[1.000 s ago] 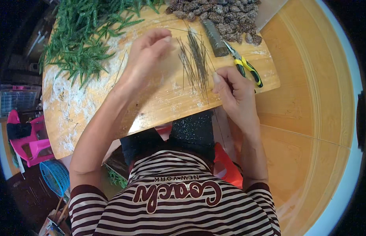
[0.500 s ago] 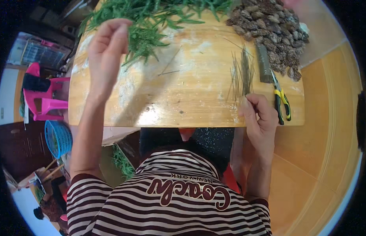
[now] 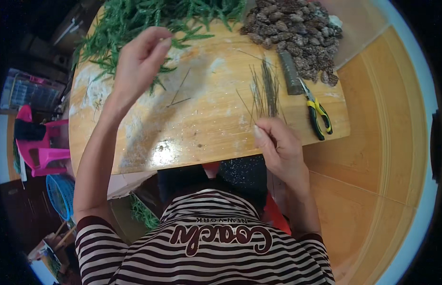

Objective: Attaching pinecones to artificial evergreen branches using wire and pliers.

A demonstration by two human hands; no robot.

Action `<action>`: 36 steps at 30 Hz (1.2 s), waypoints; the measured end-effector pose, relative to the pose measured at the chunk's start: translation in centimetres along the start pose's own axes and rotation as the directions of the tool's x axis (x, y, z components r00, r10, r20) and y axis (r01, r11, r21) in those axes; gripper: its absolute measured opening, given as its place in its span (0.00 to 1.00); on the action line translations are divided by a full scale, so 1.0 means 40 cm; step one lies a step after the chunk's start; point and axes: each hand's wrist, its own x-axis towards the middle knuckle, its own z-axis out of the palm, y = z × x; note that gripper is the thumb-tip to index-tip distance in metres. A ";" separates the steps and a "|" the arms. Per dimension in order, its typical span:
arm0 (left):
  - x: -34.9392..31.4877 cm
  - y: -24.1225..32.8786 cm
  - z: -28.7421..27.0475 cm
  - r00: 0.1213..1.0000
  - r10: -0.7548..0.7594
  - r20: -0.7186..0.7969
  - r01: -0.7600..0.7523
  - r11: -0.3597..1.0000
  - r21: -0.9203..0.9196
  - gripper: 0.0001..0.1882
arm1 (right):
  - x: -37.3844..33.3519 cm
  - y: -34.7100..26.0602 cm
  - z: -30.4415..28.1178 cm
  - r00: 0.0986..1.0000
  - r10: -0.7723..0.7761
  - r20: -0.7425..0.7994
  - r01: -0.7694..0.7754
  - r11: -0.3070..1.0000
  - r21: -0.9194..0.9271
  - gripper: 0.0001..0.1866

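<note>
My left hand (image 3: 141,61) is raised above the table with thumb and forefinger pinched together. Whatever sits between those fingertips is too small to make out. Close behind it lie green artificial pine sprigs (image 3: 150,23). By the table's front edge, my right hand (image 3: 282,147) is closed in a pinch at the lower end of a bundle of thin dark wires (image 3: 268,92). One thin wire (image 3: 244,105) slants away from the bundle and runs down to my right fingertips. Two loose wires (image 3: 181,86) lie crossed at mid-table.
Brown pine cones (image 3: 297,33) are heaped at the back right. Beside them are a dark grey block (image 3: 290,73) and pliers (image 3: 317,111) with yellow and black handles. White powder marks the wooden table (image 3: 211,128). A pink chair (image 3: 43,147) and blue basket (image 3: 61,194) stand left.
The view has turned, so the table and everything on it sit further left. A single wire now slants out at my right fingertips. My left hand stays raised and pinched.
</note>
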 end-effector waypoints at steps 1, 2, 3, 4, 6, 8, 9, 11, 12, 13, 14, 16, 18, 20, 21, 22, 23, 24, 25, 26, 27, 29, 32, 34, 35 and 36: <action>0.026 0.006 0.033 1.000 0.006 0.007 -0.006 1.000 -0.006 0.11 | -0.002 0.001 -0.007 1.000 -0.014 0.006 0.014 1.000 -0.014 0.03; 0.051 0.011 0.070 0.994 0.070 0.082 -0.077 0.994 0.079 0.12 | -0.002 0.003 -0.012 1.000 -0.010 0.000 0.010 1.000 -0.017 0.03; 0.079 0.012 0.109 0.979 0.127 0.162 -0.152 0.976 0.156 0.12 | -0.004 0.004 -0.017 1.000 -0.008 -0.017 0.008 1.000 -0.009 0.03; 0.108 0.004 0.154 0.977 0.131 0.170 -0.157 0.976 0.149 0.12 | -0.007 0.005 -0.024 0.999 -0.003 -0.036 0.003 1.000 -0.003 0.03; 0.169 -0.018 0.237 0.920 0.335 0.206 -0.378 0.897 0.230 0.12 | -0.010 0.010 -0.036 0.998 0.004 -0.056 -0.004 1.000 0.002 0.03; 0.231 -0.016 0.307 0.934 0.259 0.245 -0.325 0.902 0.283 0.13 | -0.016 0.020 -0.051 0.995 0.024 -0.093 -0.022 1.000 0.021 0.03; 0.258 -0.020 0.335 0.947 0.175 0.270 -0.266 0.898 0.351 0.14 | -0.018 0.027 -0.057 0.994 0.031 -0.109 -0.027 0.999 0.034 0.03; 0.310 -0.040 0.379 0.958 0.151 0.245 -0.242 0.886 0.396 0.14 | -0.022 0.040 -0.068 0.994 0.030 -0.102 -0.027 0.999 0.031 0.03; 0.328 -0.035 0.403 0.966 0.130 0.226 -0.219 0.873 0.435 0.14 | -0.026 0.049 -0.075 0.994 0.036 -0.099 -0.033 0.999 0.026 0.03; 0.338 -0.033 0.424 0.973 0.108 0.203 -0.195 0.859 0.474 0.14 | -0.028 0.059 -0.082 0.995 0.040 -0.095 -0.038 0.999 0.022 0.03; 0.343 -0.031 0.442 0.972 0.108 0.208 -0.196 0.860 0.472 0.14 | -0.029 0.067 -0.086 0.994 0.044 -0.096 -0.043 0.999 0.021 0.03; 0.360 -0.028 0.465 0.975 0.068 0.212 -0.173 0.830 0.529 0.13 | -0.030 0.082 -0.089 0.995 0.039 -0.096 -0.036 0.999 0.030 0.03; 0.369 -0.008 0.476 0.975 0.048 0.219 -0.165 0.815 0.556 0.12 | -0.034 0.096 -0.091 0.994 0.042 -0.098 -0.039 0.999 0.036 0.03; 0.372 0.023 0.467 0.965 -0.074 0.251 -0.043 0.900 0.433 0.14 | -0.035 0.102 -0.092 0.995 0.032 -0.093 -0.028 0.999 0.035 0.03; 0.365 0.030 0.463 0.953 -0.134 0.272 0.025 0.929 0.370 0.15 | -0.036 0.103 -0.091 0.996 0.026 -0.089 -0.022 0.999 0.035 0.03; 0.358 0.027 0.459 0.952 -0.137 0.272 0.027 0.927 0.373 0.15 | -0.036 0.104 -0.088 0.996 0.027 -0.087 -0.023 0.999 0.038 0.03; 0.347 0.022 0.450 0.958 -0.101 0.270 0.006 0.943 0.332 0.14 | -0.036 0.103 -0.083 0.996 0.029 -0.087 -0.025 0.999 0.045 0.03; 0.333 0.015 0.436 0.962 -0.066 0.265 -0.015 0.956 0.293 0.13 | -0.036 0.100 -0.076 0.996 0.031 -0.085 -0.026 0.998 0.052 0.03; 0.317 0.006 0.417 0.966 -0.034 0.256 -0.033 0.966 0.255 0.12 | -0.037 0.097 -0.066 0.996 0.031 -0.081 -0.026 0.998 0.062 0.03; 0.296 -0.006 0.392 0.968 -0.045 0.249 -0.023 0.964 0.264 0.12 | -0.039 0.094 -0.056 0.997 0.028 -0.071 -0.022 0.997 0.073 0.03; 0.270 -0.016 0.369 0.976 0.016 0.216 -0.087 0.942 0.324 0.14 | -0.045 0.091 -0.047 0.996 0.044 -0.077 -0.039 0.997 0.071 0.03; 0.194 -0.023 0.314 0.979 0.071 0.189 -0.141 0.911 0.388 0.17 | -0.056 0.081 -0.024 0.993 0.077 -0.090 -0.071 0.995 0.067 0.03; 0.003 0.014 0.240 0.943 -0.123 0.308 0.192 0.960 -0.204 0.13 | -0.055 0.075 0.022 0.991 0.050 -0.121 -0.042 0.997 0.063 0.03; -0.116 0.033 0.202 0.950 -0.175 0.259 0.280 0.845 -0.455 0.15 | -0.054 0.069 0.064 0.992 0.031 -0.124 -0.022 0.997 0.068 0.03; -0.163 0.037 0.189 0.949 -0.188 0.253 0.288 0.843 -0.454 0.15 | -0.051 0.065 0.083 0.994 0.022 -0.106 -0.013 0.996 0.084 0.03; -0.204 0.039 0.182 0.948 -0.203 0.245 0.303 0.809 -0.503 0.15 | -0.049 0.059 0.102 0.996 0.014 -0.090 -0.005 0.995 0.098 0.03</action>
